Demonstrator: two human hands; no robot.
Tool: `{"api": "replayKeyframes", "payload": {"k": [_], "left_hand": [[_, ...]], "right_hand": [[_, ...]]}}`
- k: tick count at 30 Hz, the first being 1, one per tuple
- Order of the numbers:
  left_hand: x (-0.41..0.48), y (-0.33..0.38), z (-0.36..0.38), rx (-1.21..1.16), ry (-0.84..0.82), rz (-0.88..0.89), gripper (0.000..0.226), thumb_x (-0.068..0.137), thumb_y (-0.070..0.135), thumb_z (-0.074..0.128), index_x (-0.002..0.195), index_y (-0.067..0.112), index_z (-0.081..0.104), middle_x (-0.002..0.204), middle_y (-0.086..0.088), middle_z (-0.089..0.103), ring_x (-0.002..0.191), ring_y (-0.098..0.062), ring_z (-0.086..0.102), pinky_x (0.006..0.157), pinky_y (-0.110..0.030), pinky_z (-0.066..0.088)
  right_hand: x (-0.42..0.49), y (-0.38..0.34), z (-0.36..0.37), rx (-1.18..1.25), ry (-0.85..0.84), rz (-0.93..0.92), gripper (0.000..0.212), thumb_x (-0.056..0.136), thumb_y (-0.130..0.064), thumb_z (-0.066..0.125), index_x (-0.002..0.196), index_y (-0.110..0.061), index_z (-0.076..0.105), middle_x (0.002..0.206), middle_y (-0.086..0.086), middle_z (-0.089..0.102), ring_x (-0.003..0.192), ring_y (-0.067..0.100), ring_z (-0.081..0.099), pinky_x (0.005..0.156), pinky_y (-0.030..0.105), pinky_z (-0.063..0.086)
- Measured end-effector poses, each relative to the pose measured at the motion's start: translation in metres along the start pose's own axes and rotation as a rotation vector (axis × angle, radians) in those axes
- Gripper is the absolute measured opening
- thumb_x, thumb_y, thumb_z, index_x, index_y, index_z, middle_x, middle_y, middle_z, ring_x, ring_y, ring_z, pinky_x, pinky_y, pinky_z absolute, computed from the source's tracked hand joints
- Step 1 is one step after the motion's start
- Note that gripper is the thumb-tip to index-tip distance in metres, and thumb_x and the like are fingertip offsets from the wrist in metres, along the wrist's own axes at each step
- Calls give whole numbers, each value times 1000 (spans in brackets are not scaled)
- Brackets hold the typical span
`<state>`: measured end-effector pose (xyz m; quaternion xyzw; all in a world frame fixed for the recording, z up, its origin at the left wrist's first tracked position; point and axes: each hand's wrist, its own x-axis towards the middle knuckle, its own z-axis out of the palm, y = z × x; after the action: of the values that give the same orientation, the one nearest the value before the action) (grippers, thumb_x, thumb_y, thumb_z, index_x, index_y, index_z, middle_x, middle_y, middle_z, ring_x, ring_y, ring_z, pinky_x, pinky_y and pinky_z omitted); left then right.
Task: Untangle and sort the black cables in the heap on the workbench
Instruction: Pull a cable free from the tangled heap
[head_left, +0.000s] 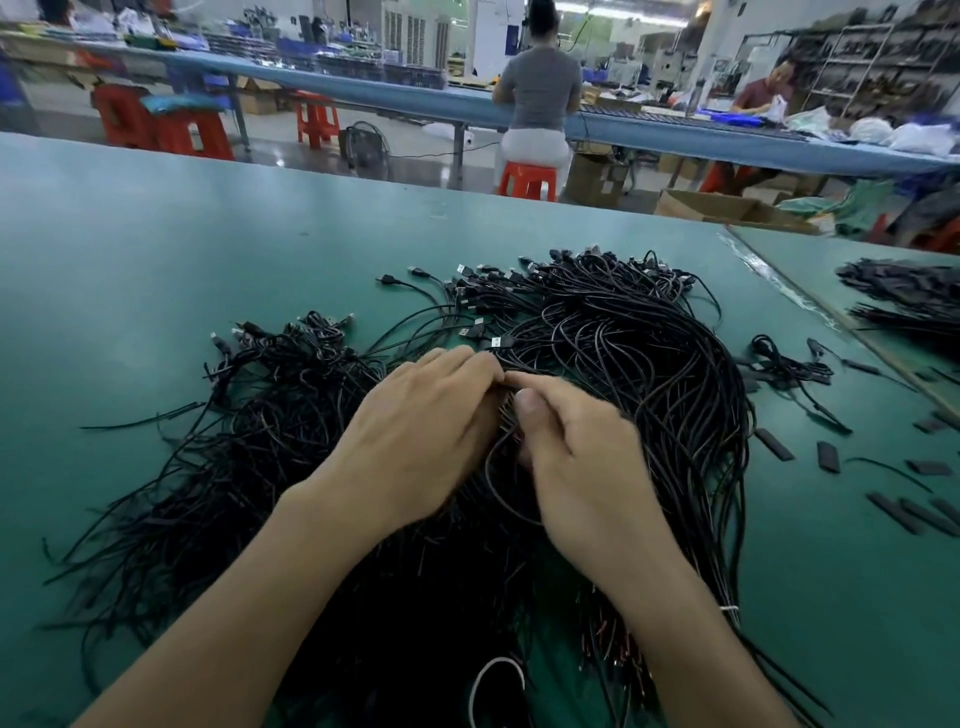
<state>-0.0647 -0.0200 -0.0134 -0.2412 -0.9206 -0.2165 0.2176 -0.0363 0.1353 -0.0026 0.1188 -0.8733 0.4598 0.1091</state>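
A big heap of black cables (623, 353) sprawls over the middle of the green workbench (156, 249), many ending in USB plugs at the far side. A looser tangle (270, 405) spreads to the left. My left hand (421, 431) and my right hand (576, 447) meet over the centre of the heap, fingertips together. Both pinch a few black cable strands between them; one strand loops down under my right thumb. The fingertips' exact hold is partly hidden by the hands themselves.
Short black sleeve pieces (826, 457) lie scattered on the right. A second stack of black cables (909, 301) sits on the adjoining bench at far right. A white ring (493, 680) lies near the front edge. A person on a red stool (527, 179) sits beyond the bench.
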Motion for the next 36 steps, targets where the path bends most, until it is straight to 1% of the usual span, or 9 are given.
{"api": "replayKeyframes", "payload": {"k": [4,7,12,15,18,20,27,32,36], "left_hand": [[3,-8,-10,-309,212,-219,11,91,33,68,82,28,64,55,9,53,48,-4,41,49,-19,34],[2,-10,-20,-161,373,-232,13,87,38,73,83,26,73,55,23,52,54,6,48,52,-21,42],[-1,-3,-18,22,31,-189,47,87,66,45,65,27,57,56,13,57,56,-7,58,58,-29,48],[0,-7,-8,-31,-103,-225,59,91,70,30,59,22,38,49,7,42,49,-8,42,52,-29,34],[0,-15,-6,-190,-93,-263,52,92,64,32,64,22,45,55,12,50,52,-9,46,57,-33,42],[0,-18,-8,-238,-127,-315,49,95,58,37,66,24,56,53,14,51,48,-7,46,55,-30,42],[-4,8,-26,-1064,-773,-271,60,98,62,38,61,22,62,50,5,27,43,-9,22,42,-18,24],[5,18,-30,-1689,-340,-406,47,97,52,47,67,22,67,50,11,22,41,-3,19,35,-11,19],[11,10,-20,-1760,130,-564,44,104,37,39,88,13,72,53,9,35,44,-2,27,33,-13,24]], "right_hand": [[7,16,-24,-214,180,88,26,103,-36,43,94,-32,67,54,-16,58,46,3,53,44,11,37],[9,29,-40,-441,240,204,32,105,-39,37,98,-28,66,71,-8,60,59,11,55,56,31,44],[7,32,-32,-792,-71,222,34,104,-38,38,129,-32,61,120,-1,56,111,23,50,95,41,39],[7,23,-27,-585,-182,71,36,103,-40,42,138,-41,51,140,-15,52,131,12,44,111,39,32],[6,22,-26,-302,-160,28,24,103,-42,43,101,-35,66,87,-10,70,78,8,65,78,39,56],[6,23,-27,-136,-79,36,22,101,-38,51,89,-31,68,66,-11,65,53,5,59,56,24,51],[9,19,-25,231,33,-30,26,86,-55,55,84,-33,69,54,-11,52,42,8,43,42,27,36],[4,10,-10,150,-201,-38,25,98,-41,56,76,-33,67,52,-9,50,44,4,36,42,27,29],[-4,-2,-3,-2,-410,-41,23,100,-32,53,82,-27,65,54,-4,51,43,7,38,42,28,32]]}}
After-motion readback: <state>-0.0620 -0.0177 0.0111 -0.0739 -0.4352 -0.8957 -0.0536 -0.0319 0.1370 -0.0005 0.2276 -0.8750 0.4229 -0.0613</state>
